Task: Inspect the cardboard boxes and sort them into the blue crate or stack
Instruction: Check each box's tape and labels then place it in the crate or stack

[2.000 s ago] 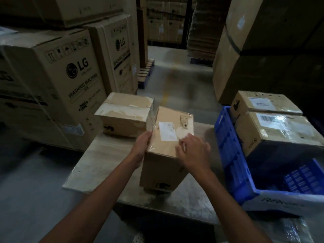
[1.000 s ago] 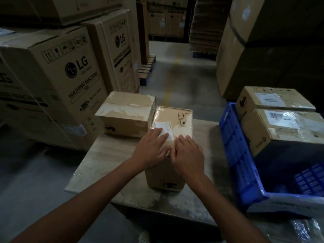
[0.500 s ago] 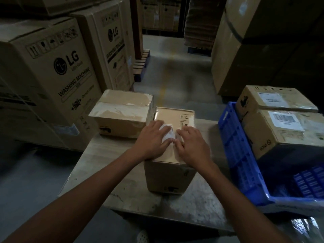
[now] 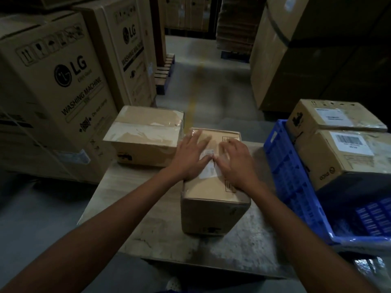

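Cardboard box (image 4: 213, 187) stood mid-table (image 4: 127, 208), long axis running away from me, white label facing up. My left hand (image 4: 190, 157) and right hand (image 4: 237, 163) lay flat on its top, side by side, fingers straight, gripping nothing. Blue crate (image 4: 292, 176) just to its right held two labelled boxes: near box (image 4: 355, 157), far box (image 4: 330, 117).

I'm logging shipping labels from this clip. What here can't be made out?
Head view only:
- White label on the middle box: mostly covered by the left hand and right hand, print blurred.
- Barcode label on the near box in the blue crate: text too small.
- Crate interior: largely hidden by that box and the far box, cut off by the right edge.
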### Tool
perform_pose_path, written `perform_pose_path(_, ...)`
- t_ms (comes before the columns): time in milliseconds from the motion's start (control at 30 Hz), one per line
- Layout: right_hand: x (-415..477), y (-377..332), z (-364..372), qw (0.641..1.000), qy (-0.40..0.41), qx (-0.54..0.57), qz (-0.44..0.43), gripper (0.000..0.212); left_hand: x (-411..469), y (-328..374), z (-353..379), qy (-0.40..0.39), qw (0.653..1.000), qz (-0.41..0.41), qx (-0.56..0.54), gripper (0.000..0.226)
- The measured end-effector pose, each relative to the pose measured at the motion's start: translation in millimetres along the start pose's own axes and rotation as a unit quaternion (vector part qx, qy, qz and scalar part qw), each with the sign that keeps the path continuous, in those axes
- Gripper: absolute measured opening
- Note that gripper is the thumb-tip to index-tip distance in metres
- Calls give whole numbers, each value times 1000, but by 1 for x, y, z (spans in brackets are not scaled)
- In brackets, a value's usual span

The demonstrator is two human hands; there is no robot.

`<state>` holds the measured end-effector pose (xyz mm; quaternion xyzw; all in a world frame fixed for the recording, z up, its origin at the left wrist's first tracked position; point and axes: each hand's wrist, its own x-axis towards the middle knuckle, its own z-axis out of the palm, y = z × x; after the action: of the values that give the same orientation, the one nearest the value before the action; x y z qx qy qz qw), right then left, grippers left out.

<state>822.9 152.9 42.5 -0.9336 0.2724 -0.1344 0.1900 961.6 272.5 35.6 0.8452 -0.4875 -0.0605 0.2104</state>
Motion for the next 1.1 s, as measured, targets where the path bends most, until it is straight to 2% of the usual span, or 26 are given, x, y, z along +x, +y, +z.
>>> perform_pose_path(67, -5, 1, 1, 991, 91, 71, 75, 52, -8, 4, 2, 54, 980, -105, -158, 65)
perform_pose_path(100, -7, 2, 0, 978, 112, 113, 134, 50, -12, 8, 0, 54, 938, -177, -294, 61)
perform_pose_path(167, -10, 2, -5, 923, 65, 261, 275, 46, -18, 11, 0, -13, 773, -271, -574, 55)
perform_pose_path(200, -11, 2, -10, 871, 21, 365, 327, 42, -21, 12, 0, -38, 720, -286, -632, 59)
perform_pose_path(233, -12, 1, -15, 820, -12, 451, 353, 38, -23, 12, -1, -43, 705, -293, -644, 62)
perform_pose_path(267, -14, -1, -19, 790, -29, 500, 354, 37, -24, 12, -3, -43, 700, -293, -649, 64)
perform_pose_path(300, -16, -2, -21, 780, -36, 521, 344, 37, -23, 10, -3, -44, 701, -286, -652, 65)
perform_pose_path(433, -15, -5, -19, 786, 25, 543, 294, 47, -21, 8, -15, -34, 690, -238, -682, 67)
perform_pose_path(533, -10, -2, -18, 757, 102, 579, 286, 57, -16, -3, -18, 44, 649, -249, -718, 65)
perform_pose_path(600, -10, 2, -12, 739, 135, 583, 311, 53, -16, -11, -13, 65, 611, -264, -744, 68)
perform_pose_path(667, -14, 10, 3, 728, 126, 591, 324, 49, -21, -18, 2, 55, 583, -270, -764, 68)
perform_pose_path(767, -32, 20, 28, 709, 76, 617, 333, 47, -39, -20, 29, 25, 555, -294, -778, 57)
perform_pose_path(900, -60, 36, 59, 711, 59, 567, 413, 28, -60, -27, 64, -18, 564, -321, -761, 64)
perform_pose_path(1000, -69, 41, 72, 699, 40, 577, 422, 26, -63, -28, 77, -40, 585, -333, -739, 63)
perform_pose_path(1100, -64, 44, 65, 730, 22, 541, 417, 28, -53, -31, 79, -63, 617, -347, -704, 60)
